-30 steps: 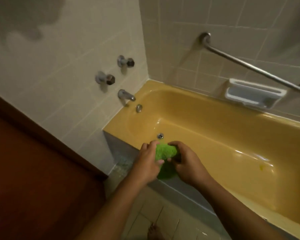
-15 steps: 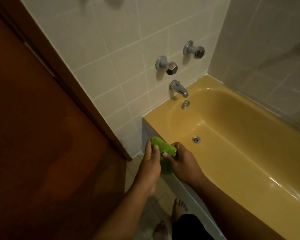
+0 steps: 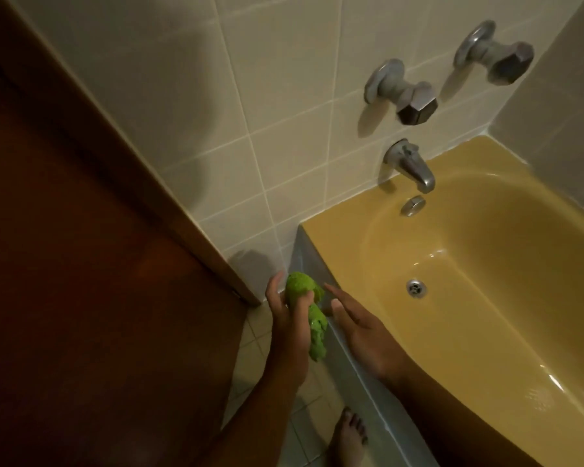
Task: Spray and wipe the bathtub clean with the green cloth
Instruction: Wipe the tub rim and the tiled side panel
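Bunched in curled fingers of left hand [image 3: 288, 326]: fuzzy green cloth [image 3: 317, 336]. Probably soft, light, limp; best gripped as a wad. Just beside, right hand [image 3: 364, 332], fingers straight, holding nothing, at outer edge of glossy mustard-yellow bathtub [image 3: 338, 241].

We see only part of the green cloth [image 3: 317, 335]: the fingers of the left hand [image 3: 290, 325] cover its middle. Right of the right hand [image 3: 368, 332], the bathtub [image 3: 338, 241] runs off the picture's edge. Below both hands, a bare foot [image 3: 348, 439] is cut short.
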A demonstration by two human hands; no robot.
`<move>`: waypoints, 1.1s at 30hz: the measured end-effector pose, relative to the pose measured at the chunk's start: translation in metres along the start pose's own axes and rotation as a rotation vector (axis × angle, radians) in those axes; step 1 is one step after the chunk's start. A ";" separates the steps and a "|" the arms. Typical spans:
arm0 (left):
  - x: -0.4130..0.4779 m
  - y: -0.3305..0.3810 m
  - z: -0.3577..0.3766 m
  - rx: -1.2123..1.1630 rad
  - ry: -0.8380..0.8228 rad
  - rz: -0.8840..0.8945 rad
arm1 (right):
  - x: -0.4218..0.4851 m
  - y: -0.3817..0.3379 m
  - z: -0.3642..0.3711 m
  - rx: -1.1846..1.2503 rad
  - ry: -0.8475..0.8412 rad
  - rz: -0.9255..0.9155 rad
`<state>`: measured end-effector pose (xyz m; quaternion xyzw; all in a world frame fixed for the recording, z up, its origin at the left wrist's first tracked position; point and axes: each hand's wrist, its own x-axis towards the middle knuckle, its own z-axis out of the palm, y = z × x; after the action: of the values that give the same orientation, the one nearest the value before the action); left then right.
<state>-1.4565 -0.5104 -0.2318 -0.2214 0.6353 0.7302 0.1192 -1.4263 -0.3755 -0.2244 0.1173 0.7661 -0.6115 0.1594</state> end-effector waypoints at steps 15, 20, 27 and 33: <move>0.223 -0.125 0.044 -0.344 0.159 0.001 | 0.169 0.125 0.002 -1.185 0.238 -0.102; 0.242 -0.124 0.073 -0.295 0.123 0.186 | 0.181 0.124 0.003 -1.202 0.257 -0.064; 0.265 -0.159 0.089 -0.341 0.035 0.340 | 0.199 0.139 -0.007 -1.204 0.305 -0.076; 0.284 -0.178 0.089 -0.352 0.064 0.463 | 0.191 0.131 0.001 -1.208 0.363 -0.059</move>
<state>-1.6387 -0.4241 -0.5143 -0.1108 0.5360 0.8295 -0.1107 -1.5531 -0.3502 -0.4164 0.0872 0.9940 -0.0455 0.0478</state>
